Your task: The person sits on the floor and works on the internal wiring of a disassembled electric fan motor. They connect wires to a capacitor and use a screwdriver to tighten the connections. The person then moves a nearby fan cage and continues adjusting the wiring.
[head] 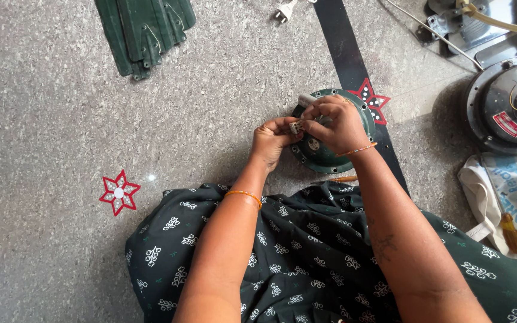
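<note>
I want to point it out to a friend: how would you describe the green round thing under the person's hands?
Follow the dark stripe down the speckled floor to its red star inlay. Just left of the star lies the round dark-green motor housing, partly hidden by both hands. Unlike the silver round housing at the right edge, it is green with a holed rim.

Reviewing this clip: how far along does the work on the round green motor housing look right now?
Done: the dark green fan blades lie stacked apart on the speckled stone floor, off the round green motor housing. In hand: the left hand and right hand pinch a small pale connector piece over the housing. Left: the housing sits unattached, an orange-handled screwdriver lies unused beside it, and a second silver motor housing waits at right.
</note>
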